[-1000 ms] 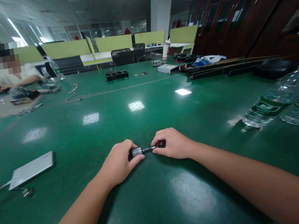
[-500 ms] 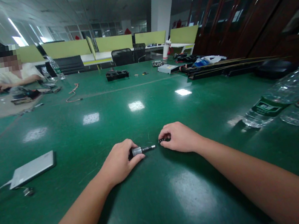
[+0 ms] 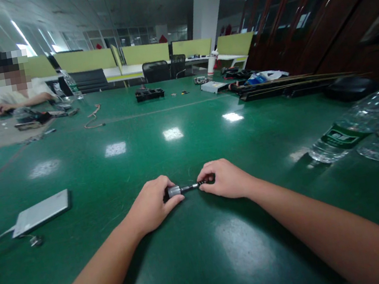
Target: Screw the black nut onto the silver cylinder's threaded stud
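Note:
My left hand (image 3: 154,203) is closed round a screwdriver-like tool (image 3: 175,191) with a silver collar and a thin dark shaft (image 3: 188,188). Its rear end is hidden in the palm. The shaft lies nearly level, just above the green table, and points right. Between thumb and fingers, my right hand (image 3: 227,179) pinches a small black ridged piece (image 3: 201,182), partly covered by the fingertips. The shaft's bright tip meets this piece; whether it sits inside or only touches, I cannot tell.
A grey flat box (image 3: 41,213) with a white cable lies left on the table (image 3: 153,274). Water bottles (image 3: 357,126) stand right. A black tray (image 3: 149,94), a white box (image 3: 214,87) and dark strips (image 3: 275,88) lie farther back. Another person (image 3: 20,95) sits far left.
My right hand has moved slightly left, bringing the black ridged piece up to the shaft's tip; the gap between them has closed. My left hand has hardly moved.

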`<state>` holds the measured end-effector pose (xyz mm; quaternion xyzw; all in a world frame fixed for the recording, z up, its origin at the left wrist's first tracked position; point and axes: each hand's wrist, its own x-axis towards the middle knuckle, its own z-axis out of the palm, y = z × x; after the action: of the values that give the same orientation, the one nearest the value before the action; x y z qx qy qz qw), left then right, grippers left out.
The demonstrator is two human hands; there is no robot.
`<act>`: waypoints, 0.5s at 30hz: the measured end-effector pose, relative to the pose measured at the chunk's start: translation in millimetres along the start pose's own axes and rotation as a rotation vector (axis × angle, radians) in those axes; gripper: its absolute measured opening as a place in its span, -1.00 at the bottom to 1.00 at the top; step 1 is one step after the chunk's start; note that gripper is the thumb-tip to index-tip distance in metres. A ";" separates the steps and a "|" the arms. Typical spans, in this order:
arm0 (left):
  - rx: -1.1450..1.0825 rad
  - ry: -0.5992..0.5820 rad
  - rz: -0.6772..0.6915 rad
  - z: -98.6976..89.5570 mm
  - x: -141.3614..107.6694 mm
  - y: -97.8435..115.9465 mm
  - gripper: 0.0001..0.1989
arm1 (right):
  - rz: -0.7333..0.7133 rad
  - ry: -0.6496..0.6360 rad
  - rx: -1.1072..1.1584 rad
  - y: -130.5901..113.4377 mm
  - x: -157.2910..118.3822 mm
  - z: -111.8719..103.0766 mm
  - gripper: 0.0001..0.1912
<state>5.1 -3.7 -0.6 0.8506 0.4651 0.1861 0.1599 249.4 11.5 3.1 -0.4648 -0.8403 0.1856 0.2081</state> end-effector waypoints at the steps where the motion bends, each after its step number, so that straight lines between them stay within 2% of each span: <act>1: -0.002 0.002 0.001 -0.2 0.2 0.0 -0.73 | -0.009 -0.001 0.020 -0.3 0.0 1.3 -0.89; 5: -0.013 -0.012 0.064 -1.1 1.0 0.6 -0.76 | -0.074 -0.003 0.113 -6.8 0.9 11.4 -0.79; 9: 0.006 -0.029 0.160 -1.4 0.7 1.5 -0.75 | -0.151 0.004 0.064 -15.8 3.4 21.0 -0.85; 15: 0.071 -0.066 0.161 -1.0 -0.4 1.6 -0.67 | -0.154 0.024 0.059 -15.8 4.7 23.0 -0.84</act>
<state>5.5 -4.7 0.9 0.8961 0.3958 0.1535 0.1295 224.0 5.0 -7.5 -0.3947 -0.8652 0.1882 0.2456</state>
